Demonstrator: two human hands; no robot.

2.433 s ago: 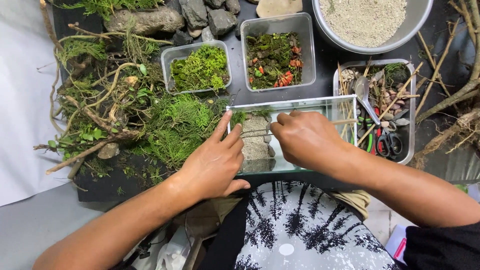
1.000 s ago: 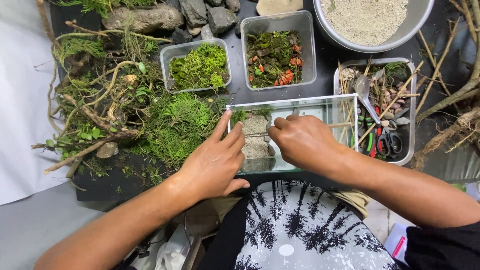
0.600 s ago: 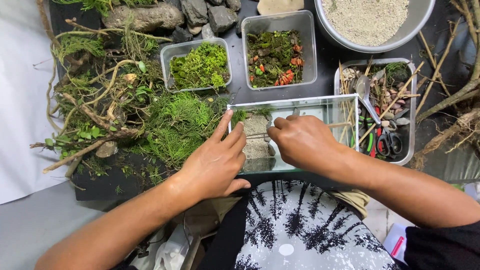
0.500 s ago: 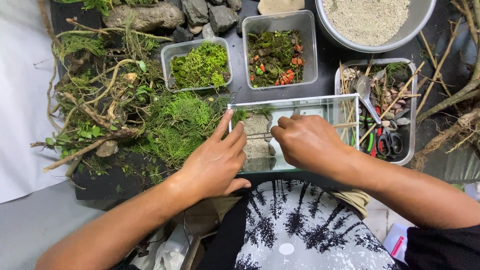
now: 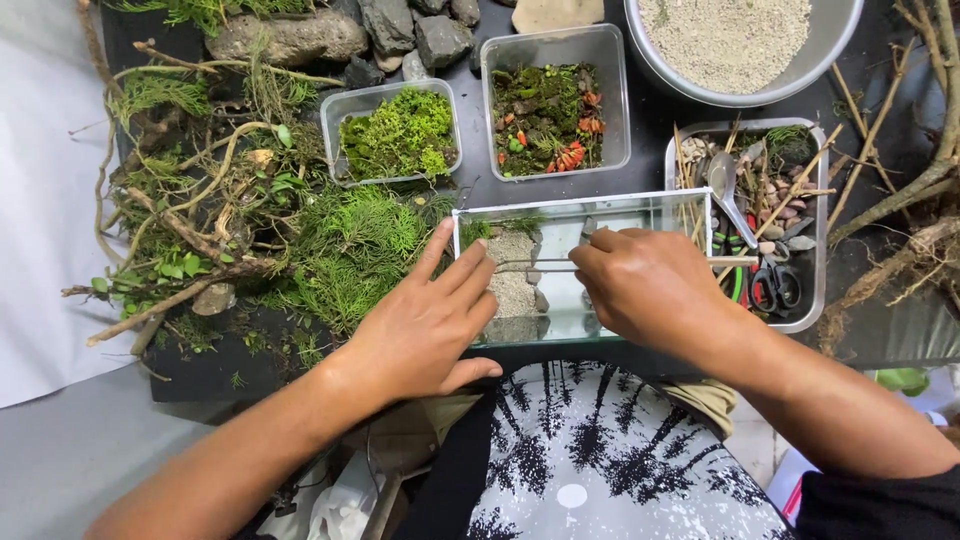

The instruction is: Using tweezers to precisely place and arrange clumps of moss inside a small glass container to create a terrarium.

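You get bright, even, soft light from above, with no hard shadows around your hands [image 5: 540,310]. The clear rectangular glass tank [image 5: 585,205] under your fingers gives faint pale reflections along its walls, but no strong glare. Beyond your hands, the round metal bowl of pale sand [image 5: 740,40] reads bright but not washed out. Focus is sharp throughout, with no motion blur. Past your left hand, the white sheet [image 5: 40,200] looks slightly flat and pale.

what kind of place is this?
Likely a hobby worktable for building a terrarium. A glass tank with sand and stones sits in front of the person, with tubs of moss, a bowl of sand, rocks and roots around it. Both hands work at the tank.
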